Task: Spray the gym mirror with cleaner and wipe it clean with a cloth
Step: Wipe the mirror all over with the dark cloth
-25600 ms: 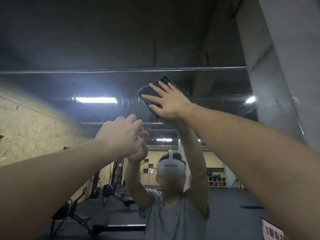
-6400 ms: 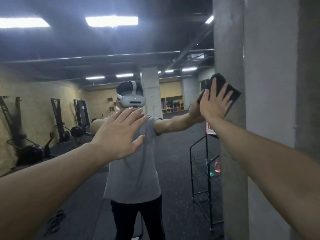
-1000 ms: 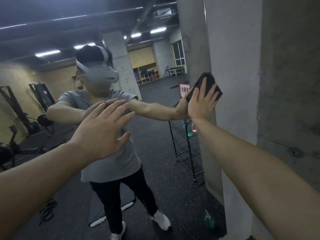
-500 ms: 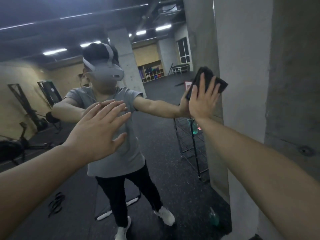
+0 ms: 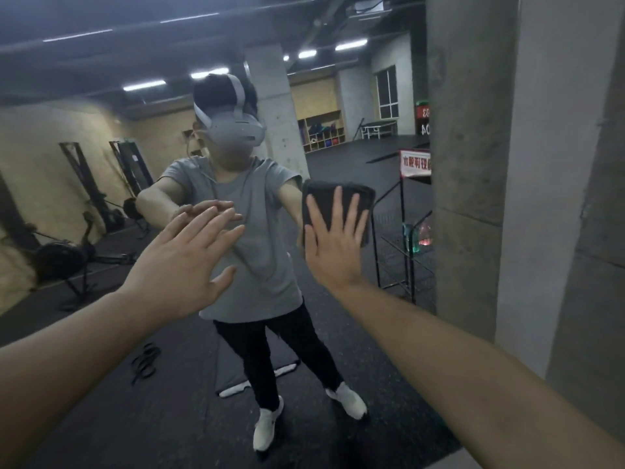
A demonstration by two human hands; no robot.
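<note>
- Your right hand [image 5: 333, 245] is flat on the cloth [image 5: 338, 194], fingers straight and spread, palm pushing it against the mirror [image 5: 101, 384]. That wide spread looks deliberate: it puts pressure over most of the folded pad, so a bigger patch of glass gets wiped at once.
- The cloth is dark and folded into a thick square, trapped between your palm and the glass; its top edge and right side poke out past your fingertips. Folded like that, it should not bunch up under the hand.
- Your left hand [image 5: 189, 262] is up beside it, off to the left and a touch lower, fingers straight and relaxed, holding nothing. Whether the fingertips touch the glass, I cannot tell; it reads as a brace for balance while you lean in.
- No spray bottle in either hand, so my read is that you are in the wiping part.
- Right of your wiping hand, the concrete pillar [image 5: 473, 164] marks the mirror's edge. The wire rack [image 5: 402, 252] with its bottles [image 5: 417, 233] shows only as a reflection there.
- Below both hands a lot of glass runs down to the floor; it likely needs passes too, though I can't make out streaks from here.
</note>
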